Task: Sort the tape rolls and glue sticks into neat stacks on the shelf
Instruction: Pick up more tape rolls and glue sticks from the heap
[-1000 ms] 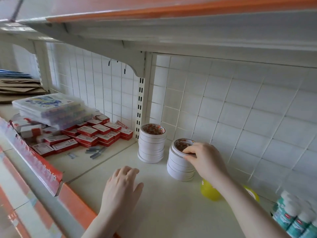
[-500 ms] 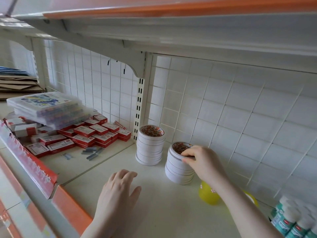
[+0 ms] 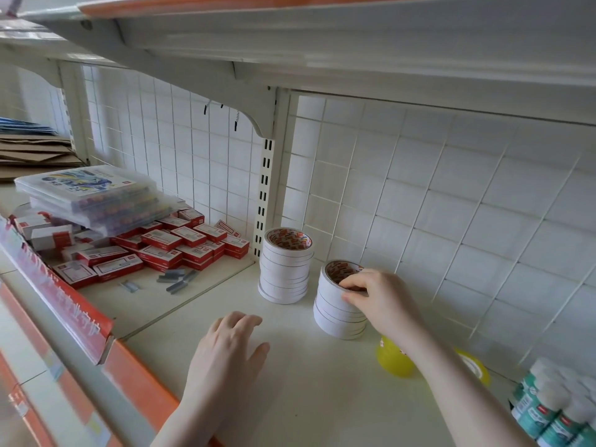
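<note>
Two stacks of white tape rolls stand on the cream shelf (image 3: pixel 316 391): a taller left stack (image 3: pixel 285 269) by the slotted upright and a shorter right stack (image 3: pixel 335 308). My right hand (image 3: pixel 377 298) pinches the rim of the top roll of the right stack, fingers curled over its edge and into the core. My left hand (image 3: pixel 225 353) rests flat on the shelf in front, fingers relaxed, holding nothing. Yellow tape rolls (image 3: pixel 395 358) lie behind my right forearm. Teal-and-white glue sticks (image 3: pixel 548 411) stand at the lower right.
Red staple boxes (image 3: pixel 161 250) and loose staple strips (image 3: pixel 177 280) fill the left shelf section, with clear plastic cases (image 3: pixel 93 198) stacked above them. A wire grid back panel (image 3: pixel 419 204) and an upper shelf (image 3: pixel 322 37) bound the space. An orange price rail (image 3: pixel 138 379) runs along the front edge.
My right hand has stayed on the top roll of the right stack with a slight finger shift. My left hand has barely moved. The view has drifted a little.
</note>
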